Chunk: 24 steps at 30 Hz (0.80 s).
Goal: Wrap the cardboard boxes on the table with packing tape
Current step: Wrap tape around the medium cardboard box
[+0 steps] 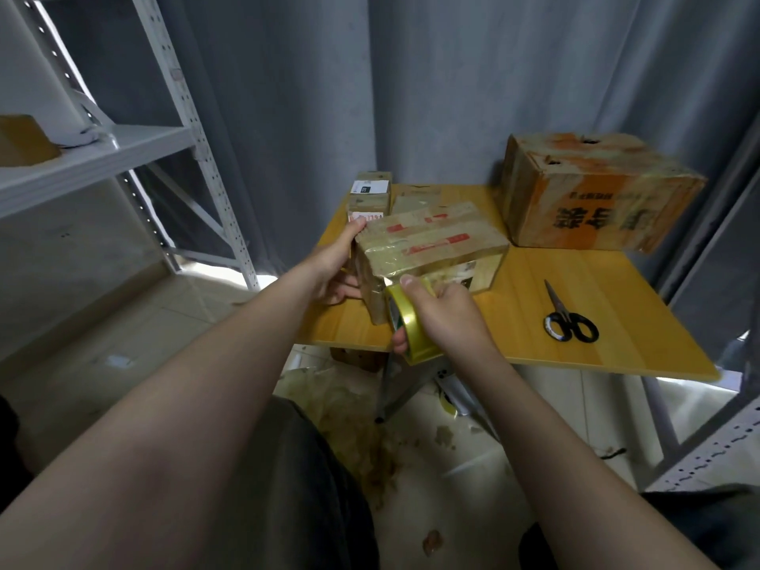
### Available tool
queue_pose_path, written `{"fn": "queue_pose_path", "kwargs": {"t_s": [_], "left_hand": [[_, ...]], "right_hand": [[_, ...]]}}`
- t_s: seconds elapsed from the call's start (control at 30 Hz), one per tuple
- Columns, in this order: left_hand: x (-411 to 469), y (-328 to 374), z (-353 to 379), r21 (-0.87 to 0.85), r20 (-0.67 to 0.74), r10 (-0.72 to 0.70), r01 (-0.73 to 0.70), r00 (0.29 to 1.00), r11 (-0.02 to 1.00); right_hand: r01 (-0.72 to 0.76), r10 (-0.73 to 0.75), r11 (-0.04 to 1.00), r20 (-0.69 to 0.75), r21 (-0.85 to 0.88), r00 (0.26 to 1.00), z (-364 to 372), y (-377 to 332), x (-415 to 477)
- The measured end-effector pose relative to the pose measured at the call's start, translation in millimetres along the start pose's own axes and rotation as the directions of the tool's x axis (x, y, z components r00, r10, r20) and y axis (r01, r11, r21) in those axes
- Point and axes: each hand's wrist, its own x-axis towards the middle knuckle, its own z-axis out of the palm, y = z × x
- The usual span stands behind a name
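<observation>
While the left hand grips the box at its left end, thumb over the top edge and fingers curled round the side, the box should not slide when tape drags on it; that is my reading of the hold.

Right hand: closed round the tape roll, thumb on the roll's upper rim, a fingertip showing under it. The roll is pressed against the box's near end face, just over the table's near edge. Judged: a strip is being laid down that face. The free tape end is not visible.

Position: the box lies on the table, near-left part, long side running away to the right.

Scissors lie on the table's near-right part, well apart from the box but probably within reach of the right hand for cutting.

Box appearance:
- brown cardboard, worn edges
- top glossy with clear tape bands already on it
- red printed strips on top
- a dark label on the near long side, partly hidden behind the right hand

A bigger box sits at the table's far-right corner.
</observation>
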Motion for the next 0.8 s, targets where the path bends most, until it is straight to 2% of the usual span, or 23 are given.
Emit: {"fn": "queue_pose_path", "kwargs": {"t_s": [0.1,0.17,0.23,0.27,0.33,0.43,0.53,0.6,0.67,0.8], "left_hand": [[8,2,0,0.028,-0.045,0.024,-0.023,0.999,0.999],[14,6,0,0.160,-0.202,0.157,-0.125,0.967,0.979],[16,10,-2,0.371,-0.306,0.355,-0.233,0.883,0.899],[15,11,-3,0.406,-0.305,0.429,-0.291,0.850,0.866],[12,12,-3,0.335,-0.236,0.505,-0.418,0.831,0.844],[0,6,-1,0.223,0.037,0.561,-0.554,0.827,0.802],[-4,-4,-6,0.223,0.230,0.524,-0.568,0.820,0.792],[-6,-8,-7,0.198,0.213,0.534,-0.571,0.818,0.797],[-5,-11,-4,0.143,0.124,0.572,-0.585,0.811,0.798],[0,-20,1,0.143,0.000,0.656,-0.649,0.755,0.747]], "right_hand": [[0.032,-0.034,0.998,0.030,0.060,0.999,2,5,-2],[0.076,-0.080,0.991,0.034,0.111,0.996,4,11,-5],[0.128,-0.130,0.982,0.011,0.142,0.991,6,16,-8],[0.151,-0.153,0.979,0.001,0.140,0.988,7,18,-10],[0.178,-0.180,0.975,0.004,0.130,0.984,9,20,-11],[0.162,-0.168,0.973,0.023,0.162,0.986,9,16,-9],[0.131,-0.139,0.968,0.024,0.212,0.990,10,8,-7],[0.129,-0.137,0.967,0.024,0.221,0.990,11,6,-7],[0.138,-0.146,0.967,0.021,0.214,0.989,13,8,-7],[0.121,-0.128,0.979,0.034,0.163,0.991,10,14,-8]]}}
